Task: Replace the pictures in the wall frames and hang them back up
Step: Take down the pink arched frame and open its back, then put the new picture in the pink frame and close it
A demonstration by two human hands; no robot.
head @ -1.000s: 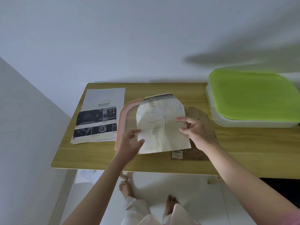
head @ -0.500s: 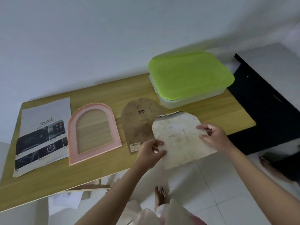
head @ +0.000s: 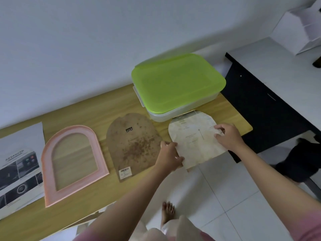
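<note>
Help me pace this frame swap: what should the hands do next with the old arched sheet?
Probably lay the old arched sheet flat at the table's right end and let go. Both the left hand and right hand hold it, while the pink frame lies empty.

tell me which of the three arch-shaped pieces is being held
The pale paper insert, farthest right, held by the left hand and right hand. The pink frame and brown backing board lie untouched on the table.
</note>
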